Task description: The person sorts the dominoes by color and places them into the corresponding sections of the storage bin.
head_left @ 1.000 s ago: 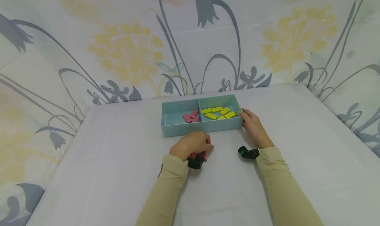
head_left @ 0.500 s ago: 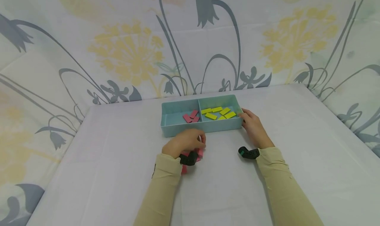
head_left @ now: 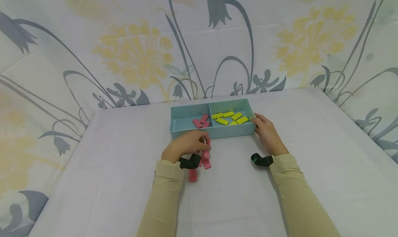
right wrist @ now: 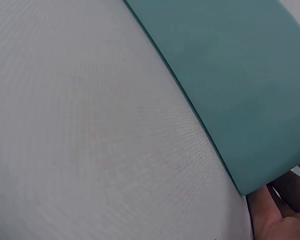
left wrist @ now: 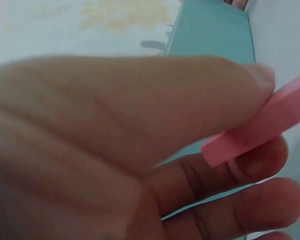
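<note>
Between thumb and fingers, my left hand [head_left: 183,145] pinches a pink rectangular block [left wrist: 255,125], just in front of the box. More pink blocks [head_left: 192,175] lie on the table under and beside that hand, some partly hidden by it. A light-blue two-compartment box [head_left: 214,132] stands behind. Its left compartment contains several pink blocks [head_left: 197,123], its right one several yellow blocks [head_left: 222,121]. My right hand [head_left: 268,135] grips the box at its right front corner. In the right wrist view, fingers [right wrist: 266,212] show at the box's lower corner.
A white cloth covers the table [head_left: 124,181]. Behind it hangs a flower-patterned cloth [head_left: 130,57], which also lines the left and right sides. Each wrist wears a black camera mount [head_left: 262,160].
My left hand has moved left and slightly toward the box, lifting a pink block and uncovering others on the table. The right hand stays at the box's corner.
</note>
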A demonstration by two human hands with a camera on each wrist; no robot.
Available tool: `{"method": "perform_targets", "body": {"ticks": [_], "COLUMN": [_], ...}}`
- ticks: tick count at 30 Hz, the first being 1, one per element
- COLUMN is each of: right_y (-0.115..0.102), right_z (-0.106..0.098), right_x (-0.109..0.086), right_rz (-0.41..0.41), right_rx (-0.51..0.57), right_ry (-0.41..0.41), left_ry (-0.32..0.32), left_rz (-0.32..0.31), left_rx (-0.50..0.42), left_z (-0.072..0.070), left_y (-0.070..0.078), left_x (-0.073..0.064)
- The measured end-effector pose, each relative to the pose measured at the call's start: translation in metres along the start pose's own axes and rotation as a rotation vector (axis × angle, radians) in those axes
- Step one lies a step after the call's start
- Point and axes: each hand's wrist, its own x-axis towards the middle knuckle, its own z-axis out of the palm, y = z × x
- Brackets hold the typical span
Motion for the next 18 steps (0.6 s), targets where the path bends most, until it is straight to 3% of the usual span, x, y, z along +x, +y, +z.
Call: {"method": "perform_targets", "body": {"ticks": [18], "right_y": [0.0052], "right_z": [-0.0013], "right_x": [0.0047], "right_rz": [-0.009], "right_rx": [0.007], "right_ry": [0.001], "left_ry": [-0.007], "left_rz": [-0.009], "left_rx": [-0.055], "left_z": [-0.0029], "left_y": [0.0053], "left_x": [-0.0026]}}
